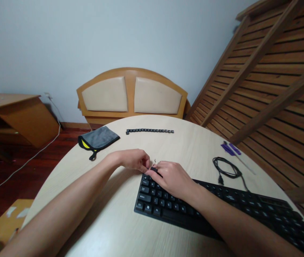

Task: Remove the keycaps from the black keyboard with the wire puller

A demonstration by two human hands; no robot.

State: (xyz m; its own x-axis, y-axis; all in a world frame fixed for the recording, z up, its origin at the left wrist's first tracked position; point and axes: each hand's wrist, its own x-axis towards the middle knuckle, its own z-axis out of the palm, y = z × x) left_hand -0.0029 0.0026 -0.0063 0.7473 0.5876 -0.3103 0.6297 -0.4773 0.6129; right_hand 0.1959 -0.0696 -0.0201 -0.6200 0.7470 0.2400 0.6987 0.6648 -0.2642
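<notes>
Keyboard: black kbd (178, 216), flat on table (98, 221), nearest the person; its far-L corner is right under/beside the fingertips.
Long axis: runs L to R w/ a slant, L end near mid-table, R end off toward the lower R edge of view.
Nearer hand: R hand (173, 178), over the kbd's far-L keys, R forearm crossing above the rest. L hand (136, 159) comes in from outside, just past the L end.
R hand state: thumb & fingers drawn in narrow at a small black piece (154, 169); looks pinched, but can't say for sure.
L hand state: fingers curled, thumb tip close to R thumb; gap hidden, can't say if anything's gripped.
Wire: thin bent wire (155, 162) sticks up by R fingertips; what it's part of, unclear.
Key caps: row of small blk caps (150, 130), L-R line beyond both hands, well apart from kbd; one sits just below the L end.
Lettering: Ctrl key (139, 205) & Shift key (144, 197) legible, approx.; Windows-type logo on key (148, 208) next to Ctrl. Other legends too blurred.
Brand: none readable on kbd, grey pouch (100, 138) or purple pkg (227, 148).
</notes>
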